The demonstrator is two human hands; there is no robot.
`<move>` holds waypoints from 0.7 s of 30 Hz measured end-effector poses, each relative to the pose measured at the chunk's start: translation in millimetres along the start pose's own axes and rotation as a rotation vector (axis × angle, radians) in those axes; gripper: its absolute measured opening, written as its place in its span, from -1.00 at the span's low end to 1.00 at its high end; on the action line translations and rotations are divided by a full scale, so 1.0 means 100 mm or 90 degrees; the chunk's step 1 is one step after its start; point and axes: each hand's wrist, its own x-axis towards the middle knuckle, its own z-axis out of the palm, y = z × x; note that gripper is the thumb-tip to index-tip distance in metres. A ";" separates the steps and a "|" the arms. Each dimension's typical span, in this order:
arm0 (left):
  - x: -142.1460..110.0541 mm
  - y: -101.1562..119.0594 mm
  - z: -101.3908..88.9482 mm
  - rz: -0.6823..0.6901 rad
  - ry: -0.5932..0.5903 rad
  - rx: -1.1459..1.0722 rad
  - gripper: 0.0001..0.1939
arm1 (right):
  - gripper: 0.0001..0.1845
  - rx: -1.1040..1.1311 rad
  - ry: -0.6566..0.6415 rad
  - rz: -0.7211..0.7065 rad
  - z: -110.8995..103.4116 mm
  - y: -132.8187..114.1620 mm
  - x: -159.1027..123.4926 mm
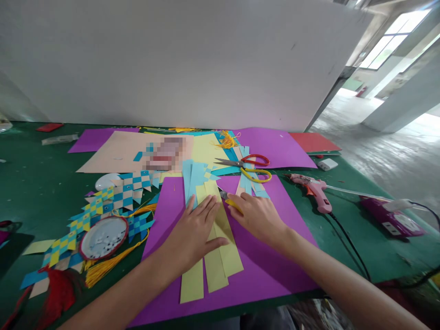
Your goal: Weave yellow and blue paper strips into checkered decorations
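Note:
My left hand [195, 229] lies flat with its fingers stretched over pale yellow paper strips [215, 270], which fan out toward me on a purple sheet [268, 266]. My right hand [257, 215] is closed around a yellow utility knife [234, 203]. Its metal tip points away from me, beside the right edge of the strips. Light blue strips [194, 176] lie just beyond my left fingertips. Past my right hand, scissors [240, 163] with one red and one yellow handle rest open on blue and peach strips [245, 185].
At the right are a pink glue gun [318, 190] with its cord and a purple box [392, 217]. Woven paper fish [127, 192], a round white dish with dark specks [105, 238] and a yellow tassel [117, 263] lie left. A white panel [178, 64] stands behind.

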 end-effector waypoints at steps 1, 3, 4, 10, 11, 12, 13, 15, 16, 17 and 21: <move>0.00 0.00 0.01 0.001 0.001 0.002 -0.16 | -0.60 -0.003 -0.003 0.003 0.00 0.00 0.02; 0.00 0.00 0.02 0.002 -0.001 0.009 -0.16 | -0.61 -0.010 -0.006 0.009 0.00 0.00 0.07; 0.00 0.00 0.02 0.002 -0.002 0.013 -0.16 | -0.61 -0.013 -0.006 0.012 0.00 0.00 0.09; 0.00 0.00 0.02 0.000 -0.002 0.021 -0.15 | -0.61 -0.014 0.003 0.014 0.01 0.00 0.15; 0.00 0.00 0.02 -0.001 -0.008 0.019 -0.15 | -0.61 -0.014 0.004 0.015 0.01 0.00 0.16; 0.00 0.00 0.01 -0.002 -0.014 0.018 -0.15 | -0.61 -0.014 0.005 0.017 0.01 0.00 0.17; 0.00 0.00 0.01 -0.002 -0.018 0.018 -0.15 | -0.62 -0.014 0.006 0.021 0.02 0.00 0.18; 0.01 0.00 0.00 -0.002 -0.020 0.017 -0.15 | -0.62 -0.010 0.012 0.029 0.02 0.01 0.20; 0.01 0.00 -0.01 -0.001 -0.020 0.016 -0.15 | -0.62 -0.003 0.018 0.031 0.03 0.02 0.20; 0.01 0.00 -0.01 0.000 -0.020 0.013 -0.15 | -0.62 0.007 0.028 0.034 0.03 0.03 0.20; 0.00 0.01 -0.02 -0.005 -0.037 0.005 -0.15 | -0.61 0.100 0.111 0.070 0.03 0.12 0.18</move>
